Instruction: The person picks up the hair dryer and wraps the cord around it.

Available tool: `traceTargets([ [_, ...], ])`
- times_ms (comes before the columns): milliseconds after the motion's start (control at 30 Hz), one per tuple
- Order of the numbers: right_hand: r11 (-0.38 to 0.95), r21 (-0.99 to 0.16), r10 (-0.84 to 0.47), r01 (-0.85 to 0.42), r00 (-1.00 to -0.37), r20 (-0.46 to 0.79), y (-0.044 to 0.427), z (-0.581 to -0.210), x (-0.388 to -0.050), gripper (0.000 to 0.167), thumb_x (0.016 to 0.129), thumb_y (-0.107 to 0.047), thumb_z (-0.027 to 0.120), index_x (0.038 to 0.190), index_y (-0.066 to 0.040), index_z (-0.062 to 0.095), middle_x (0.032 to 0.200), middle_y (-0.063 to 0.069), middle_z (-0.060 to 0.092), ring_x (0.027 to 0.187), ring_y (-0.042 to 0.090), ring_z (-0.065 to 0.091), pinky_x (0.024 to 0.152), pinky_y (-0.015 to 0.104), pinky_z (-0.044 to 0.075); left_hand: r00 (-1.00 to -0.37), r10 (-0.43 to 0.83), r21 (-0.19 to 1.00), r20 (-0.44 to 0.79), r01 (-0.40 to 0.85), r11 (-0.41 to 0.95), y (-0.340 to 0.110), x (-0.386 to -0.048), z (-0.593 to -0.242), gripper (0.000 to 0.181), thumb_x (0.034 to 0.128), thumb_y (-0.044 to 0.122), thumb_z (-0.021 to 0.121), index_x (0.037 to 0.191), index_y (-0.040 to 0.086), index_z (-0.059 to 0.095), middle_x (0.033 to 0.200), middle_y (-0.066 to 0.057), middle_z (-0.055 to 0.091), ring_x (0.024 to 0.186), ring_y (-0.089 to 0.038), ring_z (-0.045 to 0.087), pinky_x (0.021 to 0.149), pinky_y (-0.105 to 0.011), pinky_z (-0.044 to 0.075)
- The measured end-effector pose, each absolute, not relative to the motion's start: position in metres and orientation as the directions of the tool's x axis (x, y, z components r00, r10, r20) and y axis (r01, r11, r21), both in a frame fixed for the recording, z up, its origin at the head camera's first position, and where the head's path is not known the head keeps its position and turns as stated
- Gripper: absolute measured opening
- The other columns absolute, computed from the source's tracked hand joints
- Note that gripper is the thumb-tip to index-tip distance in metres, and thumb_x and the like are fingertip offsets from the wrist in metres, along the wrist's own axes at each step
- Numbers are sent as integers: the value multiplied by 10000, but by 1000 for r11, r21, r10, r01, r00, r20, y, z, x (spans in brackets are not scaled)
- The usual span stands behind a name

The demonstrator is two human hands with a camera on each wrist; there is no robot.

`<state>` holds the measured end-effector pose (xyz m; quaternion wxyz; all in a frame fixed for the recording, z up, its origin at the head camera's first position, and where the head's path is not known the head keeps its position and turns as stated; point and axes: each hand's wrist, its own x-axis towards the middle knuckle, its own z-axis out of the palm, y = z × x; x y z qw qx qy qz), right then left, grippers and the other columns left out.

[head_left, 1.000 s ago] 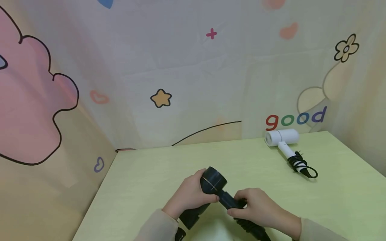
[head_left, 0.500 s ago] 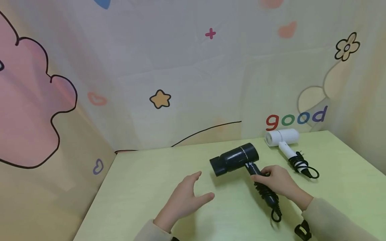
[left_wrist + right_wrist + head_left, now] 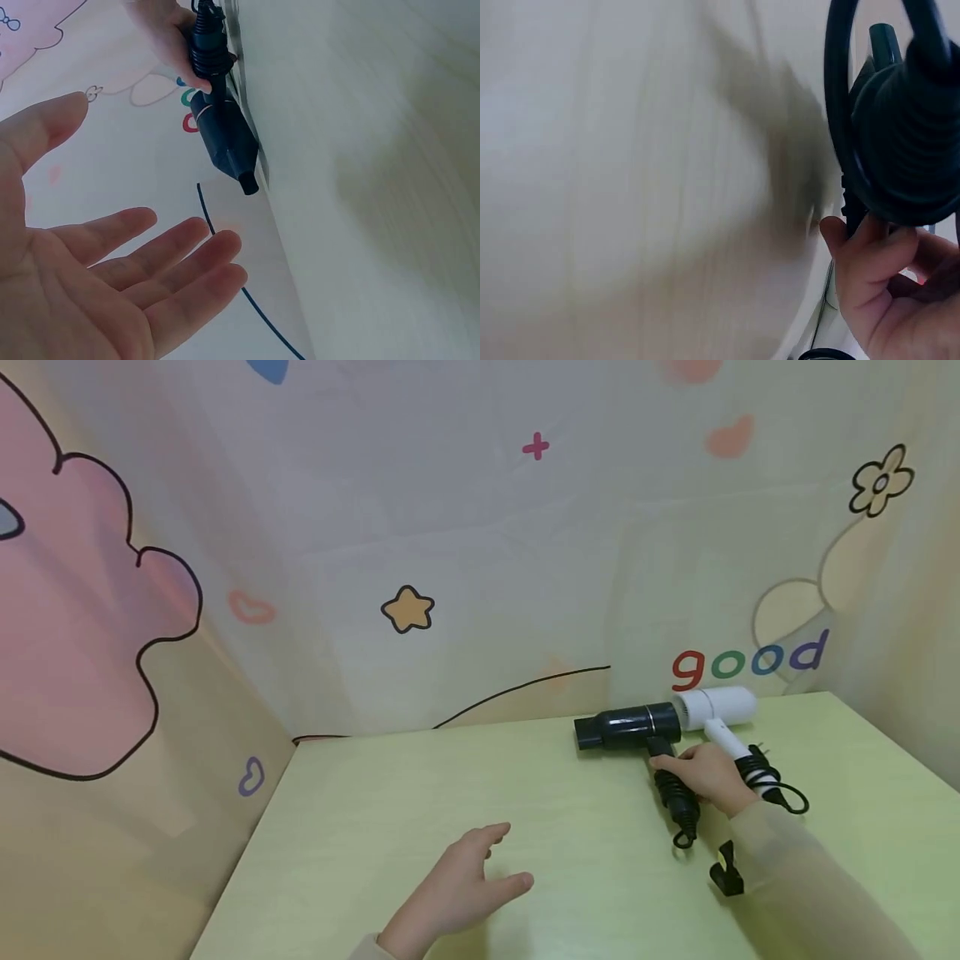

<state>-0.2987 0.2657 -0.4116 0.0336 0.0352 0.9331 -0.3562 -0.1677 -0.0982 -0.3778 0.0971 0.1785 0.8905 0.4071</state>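
Observation:
A black hair dryer (image 3: 630, 727) is at the back right of the table, its nozzle pointing left and its cord wound round the handle. My right hand (image 3: 708, 772) grips that handle, and the right wrist view shows the fingers (image 3: 874, 262) close behind the coiled cord (image 3: 907, 142). Just right of the black dryer lies a white hair dryer (image 3: 720, 706) with a black cord round its handle; the two barrels look nearly end to end. My left hand (image 3: 461, 881) hovers over the front of the table, fingers spread and holding nothing, palm visible in the left wrist view.
The pale green table (image 3: 375, 810) meets a printed curtain (image 3: 465, 543) along its back edge. A small black piece (image 3: 726, 870), perhaps a plug or strap, shows beside the right sleeve (image 3: 795, 860).
The left hand has let go of the black hair dryer and stays at the front. My right hand has carried the dryer back and to the right, up beside the white one.

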Motion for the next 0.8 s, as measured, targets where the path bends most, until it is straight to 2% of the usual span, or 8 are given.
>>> traceTargets([
  [100,755,-649,46,94,-995,-90,268,-414,-302,480,856,-494,603,686,-46,586,547,-43,353,493,129,383,458,264,335,-914,404,764,-29,241,599,-97,-167,-379,705,859,448,636,1395,44,422,1379,-144,488,1197,-376,514,907,-498,470],
  [233,773,-627,49,97,-994,-92,271,-418,-304,558,858,-515,589,885,38,662,619,-4,427,568,162,432,495,280,358,-912,408,768,-35,237,595,-96,-166,-381,707,858,458,634,1400,57,421,1384,-126,486,1203,-369,513,906,-492,472],
  [367,799,-592,80,110,-994,-77,271,-424,-305,549,866,-529,570,820,8,671,593,-12,432,575,166,428,512,277,342,-909,414,774,-41,233,589,-96,-165,-381,708,860,460,630,1404,59,417,1387,-120,485,1208,-368,510,904,-493,473],
  [533,838,-525,144,146,-989,-45,267,-424,-305,634,852,-638,518,836,-20,661,657,30,516,626,202,473,519,295,331,-912,409,770,-26,242,590,-96,-165,-382,698,883,472,599,1406,52,410,1385,-137,483,1206,-368,510,918,-498,464],
  [600,859,-488,153,156,-987,-46,264,-422,-303,741,858,-690,451,994,9,657,815,139,620,706,276,550,531,331,388,-916,402,756,-2,261,600,-96,-167,-383,707,900,500,562,1412,40,398,1390,-152,475,1224,-368,499,942,-507,448],
  [667,879,-450,154,157,-987,-44,260,-420,-299,835,876,-709,374,1129,54,598,997,261,621,827,377,587,575,399,453,-924,379,719,41,291,631,-95,-169,-384,728,917,537,508,1426,36,371,1410,-160,453,1261,-360,470,975,-516,427],
  [767,907,-413,117,88,-992,46,249,-414,-287,896,915,-675,309,1357,99,399,1332,334,451,1121,481,501,752,571,473,-931,319,607,180,360,708,-96,-174,-385,731,947,539,438,1452,26,316,1461,-172,386,1334,-349,388,1032,-529,377],
  [800,917,-397,95,51,-991,93,242,-412,-282,867,931,-647,312,1386,90,362,1367,331,417,1183,492,454,805,616,445,-925,294,554,240,379,741,-97,-176,-385,721,956,525,426,1458,22,301,1478,-176,359,1357,-354,354,1049,-534,357],
])
